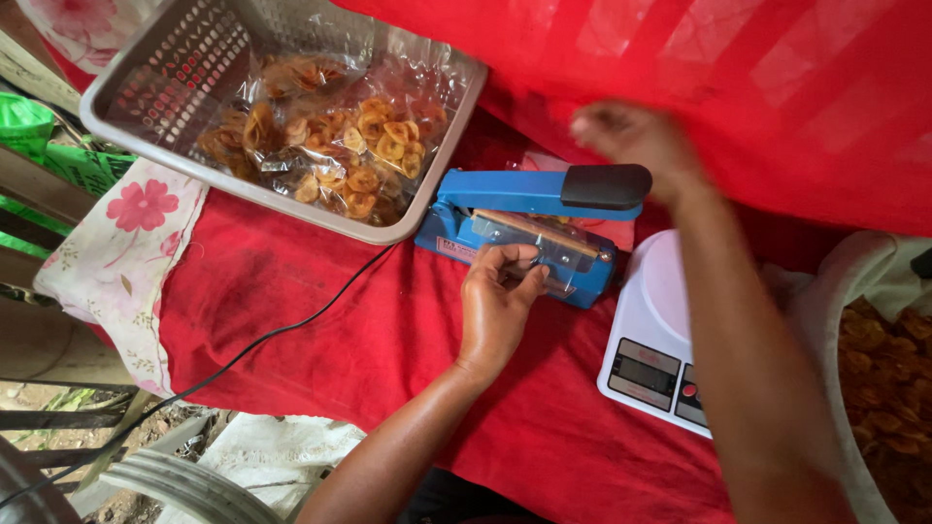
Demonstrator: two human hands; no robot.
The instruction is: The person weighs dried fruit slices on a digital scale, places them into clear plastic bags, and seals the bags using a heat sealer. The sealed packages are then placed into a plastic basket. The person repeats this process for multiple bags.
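Note:
A blue heat sealer (505, 199) with a black-tipped lever arm stands on the red cloth (388, 340); its arm is raised. My left hand (497, 296) pinches the edge of a clear plastic bag (558, 254) lying across the sealer's bar. My right hand (636, 136) hovers blurred above and just beyond the lever's black handle (607, 184), fingers loosely curled, holding nothing that I can see.
A grey perforated basket (165, 73) at the back left holds several sealed bags of banana chips (340, 146). A white digital scale (652, 340) sits right of the sealer. A sack of loose chips (888, 378) is at the far right. A black cord (272, 335) runs left.

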